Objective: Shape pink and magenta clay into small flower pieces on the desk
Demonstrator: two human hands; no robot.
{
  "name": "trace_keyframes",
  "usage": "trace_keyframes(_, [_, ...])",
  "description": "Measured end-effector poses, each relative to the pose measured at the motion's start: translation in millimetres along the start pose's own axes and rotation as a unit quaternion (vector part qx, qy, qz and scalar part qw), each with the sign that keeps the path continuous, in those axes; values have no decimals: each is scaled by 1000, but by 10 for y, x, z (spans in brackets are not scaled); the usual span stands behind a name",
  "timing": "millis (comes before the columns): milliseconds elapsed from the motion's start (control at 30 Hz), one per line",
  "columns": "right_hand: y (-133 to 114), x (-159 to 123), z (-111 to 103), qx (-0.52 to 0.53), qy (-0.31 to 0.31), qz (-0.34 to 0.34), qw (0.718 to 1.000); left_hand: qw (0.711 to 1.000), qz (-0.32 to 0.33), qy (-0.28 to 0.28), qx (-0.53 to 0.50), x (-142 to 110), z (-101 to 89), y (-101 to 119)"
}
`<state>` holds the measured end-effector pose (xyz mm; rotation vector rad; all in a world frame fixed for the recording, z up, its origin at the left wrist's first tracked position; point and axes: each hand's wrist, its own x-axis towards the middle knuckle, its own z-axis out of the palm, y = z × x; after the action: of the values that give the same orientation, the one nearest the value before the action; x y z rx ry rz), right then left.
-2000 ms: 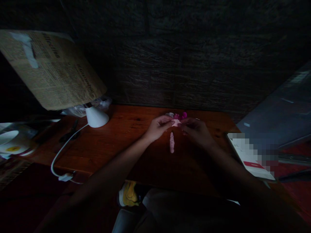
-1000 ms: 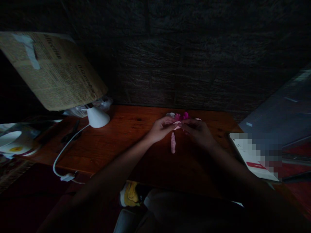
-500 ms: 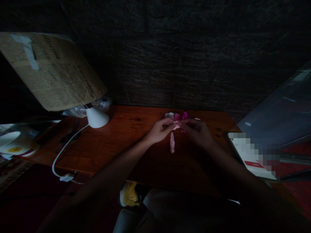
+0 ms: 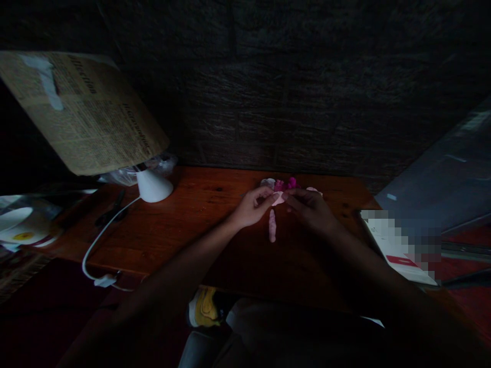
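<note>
Between my two hands is a flat, pale pink piece of modelling clay (image 4: 278, 198). My left hand (image 4: 252, 205) pinches its left side with thumb and fingers. On its right edge, my right hand (image 4: 310, 205) presses with thumb and fingertips. Just below lies a lumpy pink clay roll (image 4: 272, 226), pointing toward me on the table. Behind my fingers sit a whitish lump (image 4: 267, 182), a pink lump (image 4: 279, 185) and a magenta lump (image 4: 292, 182). Another pale pink piece (image 4: 314, 190) shows past my right hand, partly covered by it.
The wooden table (image 4: 192, 214) stands against a dark brick wall (image 4: 245, 92). At left are a lamp with a newspaper shade (image 4: 95, 112), its white cord (image 4: 94, 248), dark scissors (image 4: 111, 214) and a white cup-like container (image 4: 19, 225). A white box (image 4: 395, 250) lies at right.
My right fingers have shifted slightly along the clay's edge, and more of the pale pink piece shows between my hands. The left hand and the clay roll stay nearly in place.
</note>
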<state>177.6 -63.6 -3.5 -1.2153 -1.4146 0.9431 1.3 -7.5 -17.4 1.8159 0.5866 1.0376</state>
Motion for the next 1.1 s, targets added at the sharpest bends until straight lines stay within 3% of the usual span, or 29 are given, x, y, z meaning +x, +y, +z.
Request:
trace_keyframes(267, [-3, 4, 19, -24, -2, -36, 999, 997, 15, -31, 75, -18, -20, -21])
trace_keyframes(500, [69, 19, 15, 37, -37, 14, 999, 988, 24, -46, 143, -34, -44, -28])
trace_keyframes(700, [136, 31, -7, 48, -48, 61, 996, 992, 19, -57, 111, -14, -44, 24])
trace_keyframes(967, [4, -3, 13, 34, -46, 41, 998, 996, 2, -19, 92, -20, -39, 42])
trace_keyframes(1100, [4, 0, 21, 31, -24, 53, 998, 998, -32, -32, 42, 4, -20, 19])
